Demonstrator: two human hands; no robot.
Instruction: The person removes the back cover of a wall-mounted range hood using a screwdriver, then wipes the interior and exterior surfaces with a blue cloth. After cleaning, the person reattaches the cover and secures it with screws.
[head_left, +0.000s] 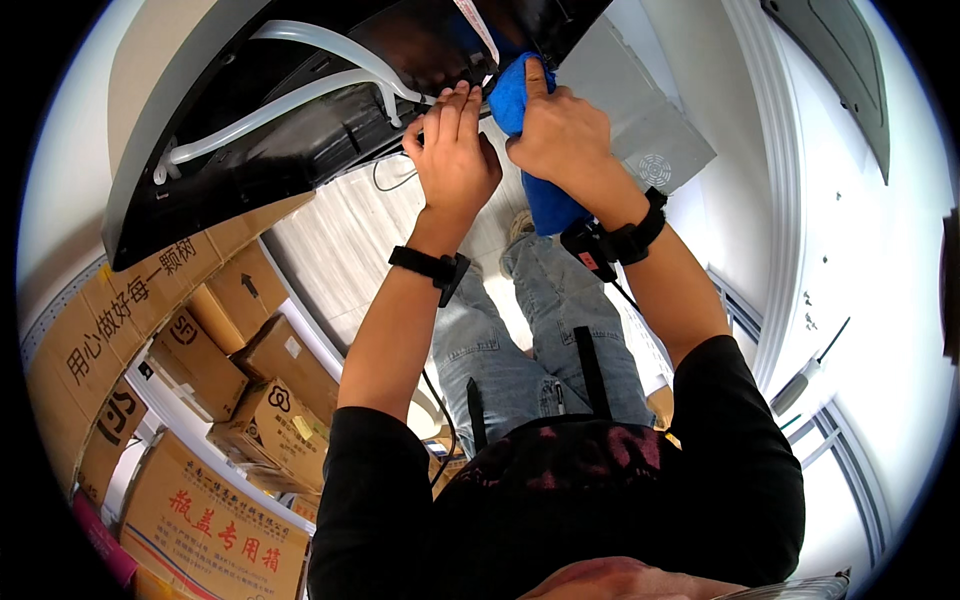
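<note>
A bunched blue cloth (514, 94) is held in my right hand (566, 131), index finger extended over its top. The cloth lies against the lower edge of a black plastic housing (285, 150), and its loose end hangs below my palm. My left hand (454, 146) rests its fingertips on the same edge, beside the cloth; its grip there is unclear. Close to these fingertips, translucent white tubing (337, 45) runs through the housing to a branching joint. A flat ribbon cable (480, 34) comes down near the cloth.
A grey metal panel with a round vent (630, 97) stands right of the cloth. On the white surface (862, 300) at right lie a screwdriver (795, 386), small screws (808, 311) and a dark grey cover (840, 75). Cardboard boxes (225, 510) bearing writing stand at left.
</note>
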